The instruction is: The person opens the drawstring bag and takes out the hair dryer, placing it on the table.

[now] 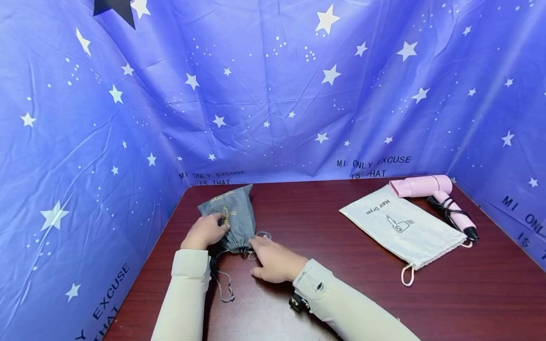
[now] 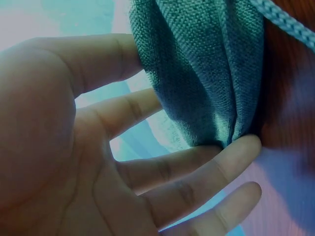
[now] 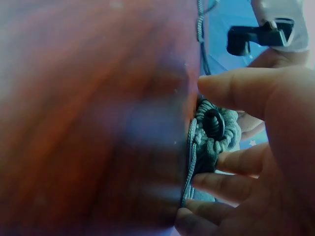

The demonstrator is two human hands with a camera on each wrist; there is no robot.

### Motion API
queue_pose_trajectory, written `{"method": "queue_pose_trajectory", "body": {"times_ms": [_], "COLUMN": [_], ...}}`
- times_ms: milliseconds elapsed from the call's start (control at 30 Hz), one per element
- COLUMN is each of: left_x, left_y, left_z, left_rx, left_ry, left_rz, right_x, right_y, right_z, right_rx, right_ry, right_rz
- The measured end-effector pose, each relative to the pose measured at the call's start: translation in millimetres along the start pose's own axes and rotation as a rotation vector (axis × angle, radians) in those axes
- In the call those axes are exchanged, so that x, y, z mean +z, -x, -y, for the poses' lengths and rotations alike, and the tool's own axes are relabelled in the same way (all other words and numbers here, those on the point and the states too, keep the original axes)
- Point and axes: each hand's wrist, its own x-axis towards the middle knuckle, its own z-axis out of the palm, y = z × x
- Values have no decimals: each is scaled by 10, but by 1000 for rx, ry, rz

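Grey woven-cloth drawstring pouch (image 1: 243,215), marked with gold print, lies left of centre in my head view on the dark red wood-grain table (image 1: 324,303), its gathered mouth toward the bottom of the frame. I see the left hand (image 1: 204,232) on it, unclenched; the left wrist feed shows its fingers spread, though cloth hides the thumb and forefinger tips. The right hand (image 1: 275,260) is relaxed too, its nearly straight fingers at the gathered mouth. Only the right wrist feed gives me a close look at the black oval cord fastener (image 3: 214,124) there. Only the head view shows me, at right, the white cloth drawstring pouch (image 1: 371,227) and the pink T-shaped hair dryer (image 1: 426,185), its nozzle overlapping that pouch's upper corner.
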Motion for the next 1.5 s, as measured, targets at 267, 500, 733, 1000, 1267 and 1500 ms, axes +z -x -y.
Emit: {"method": "queue_pose_trajectory", "body": {"times_ms": [267,500,733,1000,1267,1500], "left_x": [32,50,60,98,115,128], "left_y": [-5,8,19,15,35,54], "left_z": [-72,-163,-251,-287,-345,-402], "left_rx": [-5,-16,8,30,37,51], "left_ry": [-19,-38,-37,-36,-43,-66], "left_rz": [21,20,30,43,48,41], "right_x": [4,-10,-32,-41,-33,-33], "right_y": [78,148,228,275,345,395], "right_z": [-39,-95,-147,-184,-222,-243], "right_rx": [4,15,8,-7,-23,-21], "right_ry": [-15,-43,-56,-65,-70,-84], "right_rz": [6,5,-4,-11,-24,-32]}}
